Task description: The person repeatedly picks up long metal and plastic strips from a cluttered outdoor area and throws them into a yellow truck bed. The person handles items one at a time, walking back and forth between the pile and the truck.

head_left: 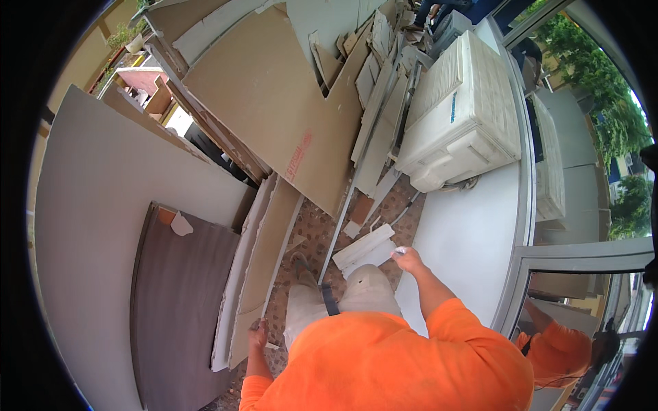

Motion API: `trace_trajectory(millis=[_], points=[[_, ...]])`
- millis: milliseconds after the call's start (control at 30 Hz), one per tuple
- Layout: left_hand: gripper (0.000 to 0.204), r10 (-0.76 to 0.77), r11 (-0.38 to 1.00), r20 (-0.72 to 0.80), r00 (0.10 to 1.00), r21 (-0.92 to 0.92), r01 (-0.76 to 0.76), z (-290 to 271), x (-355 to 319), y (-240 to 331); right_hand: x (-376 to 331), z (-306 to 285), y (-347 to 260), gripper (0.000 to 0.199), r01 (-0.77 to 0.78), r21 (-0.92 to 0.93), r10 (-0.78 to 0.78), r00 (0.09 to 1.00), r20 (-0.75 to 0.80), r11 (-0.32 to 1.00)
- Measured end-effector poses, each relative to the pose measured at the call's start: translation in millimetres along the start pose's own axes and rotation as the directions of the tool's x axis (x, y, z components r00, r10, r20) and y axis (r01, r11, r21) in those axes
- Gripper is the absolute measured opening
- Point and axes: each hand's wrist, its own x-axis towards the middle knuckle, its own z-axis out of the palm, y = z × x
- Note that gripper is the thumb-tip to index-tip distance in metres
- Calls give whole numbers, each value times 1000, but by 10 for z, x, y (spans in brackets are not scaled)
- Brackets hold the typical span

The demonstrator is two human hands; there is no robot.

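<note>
My right hand (410, 259) is out in front of my bent knee, its fingers closed at the right end of a white plasterboard strip (365, 247). The strip looks creased along its length, and my knee hides part of its near edge. Low on the left hangs my left hand (258, 335), fingers curled, beside the lower edge of a tan plasterboard sheet (255, 293). Whatever those fingers may hold is too small to make out. A large brown gypsum sheet (267, 96), with a notch cut into it, leans ahead of me.
A white air-conditioner outdoor unit (466, 116) stands on a white ledge (459, 233) at right, beside a framed window (582, 257). Broken board offcuts (373, 75) pile up ahead. A dark wood-grain panel (181, 308) leans at left. Scraps lie on the speckled floor (312, 229).
</note>
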Motion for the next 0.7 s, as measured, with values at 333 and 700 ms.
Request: trace_trajectory(millis=[333,700], points=[[71,-13,905,61,998,-424,38,24,803,1951,1368,-581,-844,49,-58,-10,58,998,15,998],[54,-493,870,110,863,46,491,1766,-300,912,4840,26,-243,66,-159,-12,160,984,79,987]])
